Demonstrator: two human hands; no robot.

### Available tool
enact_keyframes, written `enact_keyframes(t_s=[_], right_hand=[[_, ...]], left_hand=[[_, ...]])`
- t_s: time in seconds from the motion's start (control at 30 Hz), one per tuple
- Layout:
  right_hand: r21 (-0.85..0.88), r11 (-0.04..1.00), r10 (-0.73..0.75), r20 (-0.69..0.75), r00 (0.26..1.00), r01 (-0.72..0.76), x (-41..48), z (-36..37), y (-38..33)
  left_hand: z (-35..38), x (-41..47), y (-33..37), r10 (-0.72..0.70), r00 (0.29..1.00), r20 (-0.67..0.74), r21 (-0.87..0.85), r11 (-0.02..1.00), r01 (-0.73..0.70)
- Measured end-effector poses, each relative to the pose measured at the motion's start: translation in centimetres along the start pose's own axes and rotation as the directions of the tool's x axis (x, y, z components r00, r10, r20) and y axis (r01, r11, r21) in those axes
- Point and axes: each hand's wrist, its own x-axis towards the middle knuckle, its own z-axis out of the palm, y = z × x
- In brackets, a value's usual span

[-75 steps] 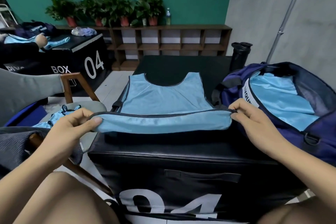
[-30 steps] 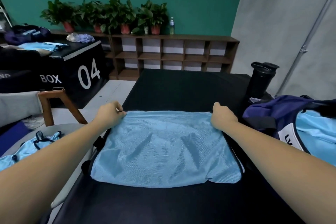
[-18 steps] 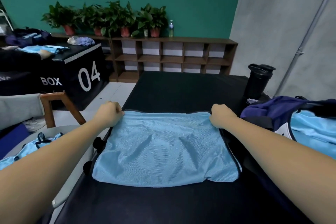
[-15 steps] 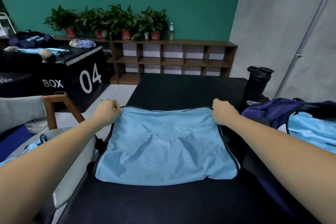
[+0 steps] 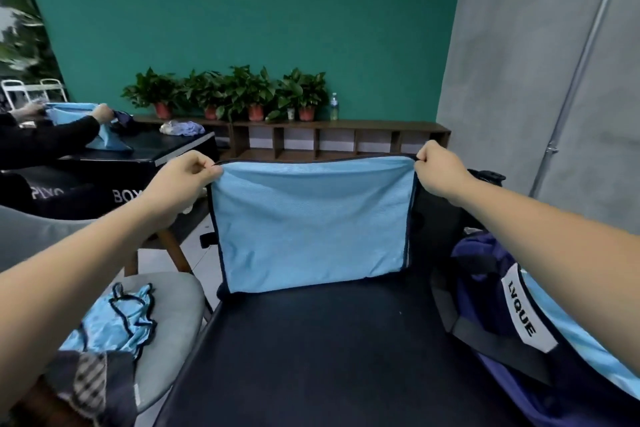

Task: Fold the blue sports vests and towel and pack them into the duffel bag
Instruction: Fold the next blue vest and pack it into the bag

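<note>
Nearest, found a crumpled blue vest (image 5: 114, 319) lying on the grey chair seat (image 5: 173, 322) at lower left, touching a dark checked cloth (image 5: 90, 378). Saw the navy duffel bag (image 5: 485, 291) at right on the black bench (image 5: 329, 357), white LVQUE label (image 5: 523, 308) facing up, light-blue fabric (image 5: 581, 336) showing inside.

Further out, held the folded vest (image 5: 311, 222) upright over the middle of the bench. Pinched its top left corner with the left hand (image 5: 176, 180), thumb against curled fingers. Pinched the top right corner the same way with the right hand (image 5: 438, 168). Could not tell whether the lower edge touched the bench or hung just above it.

Beyond, made out a black flask (image 5: 485, 177) behind the right wrist. Spotted another person's hands on blue cloth over a black box (image 5: 138, 163) at far left. Farthest, saw a wooden shelf (image 5: 339, 139) carrying potted plants (image 5: 235, 94) and a water bottle (image 5: 333, 107) against the green wall.
</note>
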Motion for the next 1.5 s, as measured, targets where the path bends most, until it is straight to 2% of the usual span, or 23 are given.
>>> enact_keyframes(t_s=[0.1, 0.2, 0.3, 0.53, 0.8, 0.97, 1.1, 1.17, 1.23, 1.27, 1.33, 1.43, 1.5], right_hand=[[0.193, 0.98, 0.061, -0.036, 0.997, -0.053, -0.5, -2.2, -2.0], [0.387, 0.917, 0.118, -0.026, 0.993, -0.099, -1.3, -4.2, -3.9], [0.501, 0.856, 0.159, -0.019, 0.987, -0.129, -1.9, -5.4, -4.9], [0.478, 0.867, 0.164, -0.003, 0.986, -0.143, -3.0, -5.6, -6.4], [0.465, 0.865, 0.166, 0.086, 0.982, -0.187, -1.8, -0.7, -8.8], [0.541, 0.831, 0.125, 0.039, 0.991, -0.125, -0.1, -0.2, -9.9], [0.603, 0.783, 0.154, 0.051, 0.987, -0.153, -0.8, 0.7, -6.6], [0.535, 0.809, 0.181, 0.166, 0.969, -0.243, -2.0, 1.9, -3.0], [0.26, 0.933, 0.168, 0.303, 0.938, -0.251, -3.8, 2.8, 0.7], [0.062, 0.978, 0.163, 0.36, 0.918, -0.198, -4.8, 2.9, 2.3], [-0.258, 0.966, 0.142, 0.476, 0.868, -0.017, -7.4, 2.9, 4.3], [-0.436, 0.88, 0.145, 0.624, 0.768, 0.188, -10.5, 2.9, 5.3], [-0.438, 0.861, 0.062, 0.596, 0.801, 0.258, -12.0, 3.8, 5.6]], left_hand=[[-1.7, -1.2, 2.3, 0.055, 0.998, 0.001, -0.097, 0.994, -0.055], [-3.3, -2.7, 4.2, 0.095, 0.995, 0.009, -0.143, 0.985, -0.093], [-4.5, -4.2, 5.4, 0.118, 0.992, 0.03, -0.152, 0.982, -0.112], [-5.3, -7.0, 4.9, 0.068, 0.995, 0.068, -0.136, 0.989, -0.058], [-8.2, -7.6, 1.6, 0.025, 0.999, -0.029, -0.081, 0.996, -0.027], [-9.3, -8.3, 2.9, 0.166, 0.979, -0.122, -0.055, 0.983, -0.174], [-6.7, -12.5, 3.5, 0.257, 0.966, -0.006, -0.001, 0.966, -0.257], [-4.3, -15.1, 2.3, 0.256, 0.962, 0.1, 0.06, 0.963, -0.263], [-1.8, -17.6, 0.5, 0.258, 0.943, 0.211, 0.197, 0.934, -0.299], [-0.5, -18.9, -0.3, 0.257, 0.927, 0.275, 0.232, 0.917, -0.323], [2.1, -21.2, -1.5, 0.256, 0.881, 0.398, 0.251, 0.893, -0.373], [5.2, -23.9, -2.7, 0.271, 0.801, 0.533, 0.254, 0.853, -0.457], [6.7, -25.0, -3.4, 0.302, 0.749, 0.59, 0.267, 0.802, -0.533]])
